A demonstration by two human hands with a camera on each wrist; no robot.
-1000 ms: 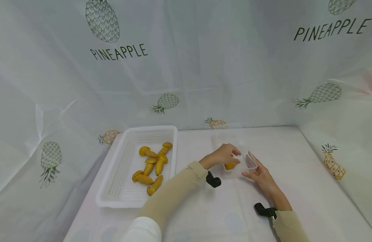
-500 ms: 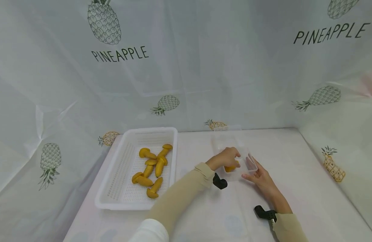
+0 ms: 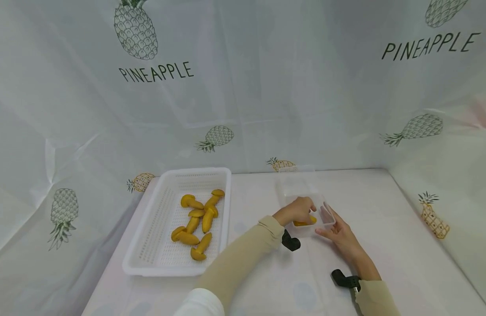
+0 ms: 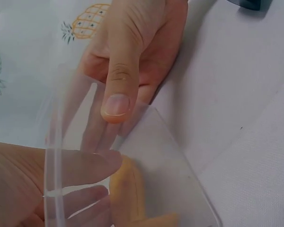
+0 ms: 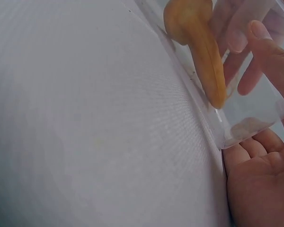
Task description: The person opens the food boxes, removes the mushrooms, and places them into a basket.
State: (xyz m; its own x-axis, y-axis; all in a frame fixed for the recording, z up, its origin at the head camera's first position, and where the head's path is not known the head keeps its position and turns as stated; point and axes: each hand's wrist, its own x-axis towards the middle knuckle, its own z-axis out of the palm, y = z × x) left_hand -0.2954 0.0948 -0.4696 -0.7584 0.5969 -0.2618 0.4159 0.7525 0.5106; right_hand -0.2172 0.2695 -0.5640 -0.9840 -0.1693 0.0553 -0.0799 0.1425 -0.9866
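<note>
A clear plastic box (image 3: 329, 225) lies on the table, its clear lid (image 3: 298, 186) laid open behind it. Inside, one yellow-brown mushroom (image 5: 206, 56) rests on its side along the near wall. My left hand (image 3: 298, 210) reaches into the box; in the left wrist view its thumb (image 4: 102, 165) is at the tip of the mushroom's stem, the fingers loosely extended beside it. At the right end, my right hand (image 3: 343, 235) holds the box, thumb (image 4: 117, 101) at the wall and fingers around the outside. Part of the mushroom is covered by the left hand in the head view.
Left of the box stands a white perforated plastic basket (image 3: 164, 270) holding several yellow-brown mushrooms (image 3: 193, 220). A white curtain printed with pineapples (image 3: 259, 101) hangs behind and beside the table (image 3: 262, 281). Both wrists carry black camera mounts (image 3: 292, 240).
My left hand has moved slightly right and down into the box. The mushroom there now lies flatter. My right hand keeps its place on the box, and the basket's mushrooms are unchanged.
</note>
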